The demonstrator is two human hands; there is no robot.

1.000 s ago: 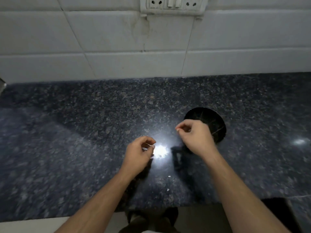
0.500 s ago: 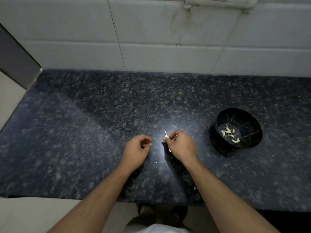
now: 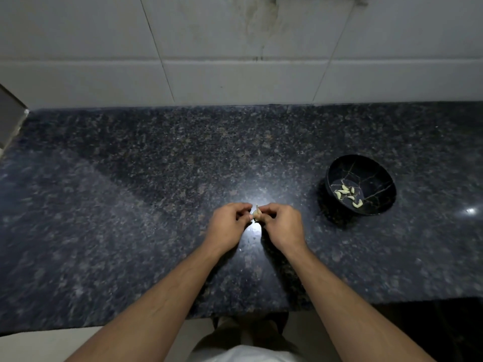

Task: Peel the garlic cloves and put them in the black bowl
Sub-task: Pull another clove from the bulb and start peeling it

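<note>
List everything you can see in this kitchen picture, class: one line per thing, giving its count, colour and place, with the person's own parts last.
black bowl: one, black with thin pale vein lines, on the countertop at the right.
peeled garlic cloves: several, too small to count exactly, pale yellow, lying inside the black bowl.
garlic clove: one, pale with papery skin, pinched between both hands above the countertop.
countertop: one, dark speckled stone, across the middle of the view.
wall tiles: several, white, behind the countertop.
left hand: one, fingers curled, grip on the garlic clove from the left.
right hand: one, fingers curled, grip on the garlic clove from the right.
</note>
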